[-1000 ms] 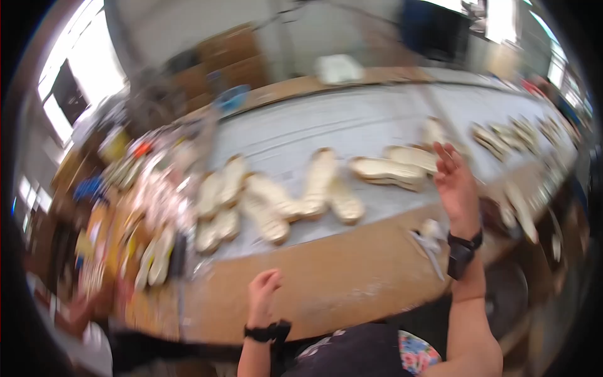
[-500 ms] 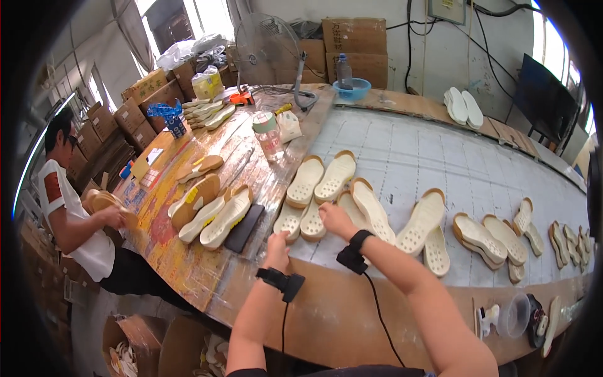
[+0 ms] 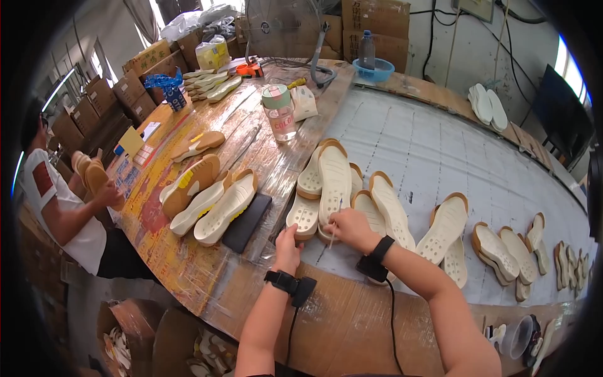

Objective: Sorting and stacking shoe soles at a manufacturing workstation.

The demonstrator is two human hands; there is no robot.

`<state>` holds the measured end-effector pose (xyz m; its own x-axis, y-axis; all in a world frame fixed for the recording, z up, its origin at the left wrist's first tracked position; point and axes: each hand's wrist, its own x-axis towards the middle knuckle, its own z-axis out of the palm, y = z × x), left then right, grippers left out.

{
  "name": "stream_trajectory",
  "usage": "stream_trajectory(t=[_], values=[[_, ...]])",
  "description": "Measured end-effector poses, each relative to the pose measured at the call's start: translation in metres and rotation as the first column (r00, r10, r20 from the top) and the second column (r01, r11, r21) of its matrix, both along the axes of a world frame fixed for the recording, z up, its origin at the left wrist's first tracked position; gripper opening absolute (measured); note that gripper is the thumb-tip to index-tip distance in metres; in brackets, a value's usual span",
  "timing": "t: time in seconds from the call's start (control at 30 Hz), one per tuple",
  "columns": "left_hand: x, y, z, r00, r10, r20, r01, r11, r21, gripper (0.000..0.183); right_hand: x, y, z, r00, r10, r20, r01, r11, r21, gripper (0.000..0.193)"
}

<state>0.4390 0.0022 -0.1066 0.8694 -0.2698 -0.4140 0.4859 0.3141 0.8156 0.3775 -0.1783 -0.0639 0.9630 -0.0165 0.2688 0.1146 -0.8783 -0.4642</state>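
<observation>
Cream shoe soles with tan rims lie in a cluster on the table in front of me. My left hand (image 3: pixel 288 246) rests its fingers on the near end of a round-heeled sole (image 3: pixel 304 217). My right hand (image 3: pixel 347 227) is closed around a thin stick-like tool (image 3: pixel 335 218), held upright over the long sole (image 3: pixel 333 181) in the middle of the cluster. Both wrists wear black bands, the right one with a cable. More soles (image 3: pixel 447 225) lie to the right of my hands.
A clear jar with a green lid (image 3: pixel 279 113) stands behind the soles, a fan (image 3: pixel 282 25) beyond it. A black flat pad (image 3: pixel 247 222) and several soles (image 3: pixel 225 206) lie to the left. A seated person (image 3: pixel 63 207) holds soles at the table's left side. Cartons stand below.
The view swung from the right stretch of the table to the left cluster. My right hand came down from a far sole and now holds the thin tool; my left hand reached the soles.
</observation>
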Motion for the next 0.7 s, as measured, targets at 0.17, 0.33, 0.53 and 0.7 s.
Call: stream_trajectory(t=[0.17,0.33,0.53,0.7], values=[[0.000,-0.010,-0.005,0.996,0.082,-0.034,-0.085,0.992,-0.089,0.035,0.048,0.025,0.019,0.910,-0.066,0.409,0.111,0.990,-0.088,0.019],[0.011,-0.015,-0.032,0.992,-0.118,-0.053,0.096,0.948,-0.302,0.037,0.101,0.018,-0.030,0.934,-0.089,0.345,0.204,0.927,-0.316,0.009],[-0.056,-0.008,0.065,0.965,-0.256,-0.057,0.192,0.839,-0.510,0.036,0.029,-0.022,0.052,0.872,-0.391,0.293,0.290,0.897,0.335,0.026],[-0.124,0.016,0.089,0.969,-0.206,0.134,0.243,0.884,-0.398,0.042,-0.082,0.008,0.107,0.784,-0.162,0.599,0.031,0.974,0.223,0.033]])
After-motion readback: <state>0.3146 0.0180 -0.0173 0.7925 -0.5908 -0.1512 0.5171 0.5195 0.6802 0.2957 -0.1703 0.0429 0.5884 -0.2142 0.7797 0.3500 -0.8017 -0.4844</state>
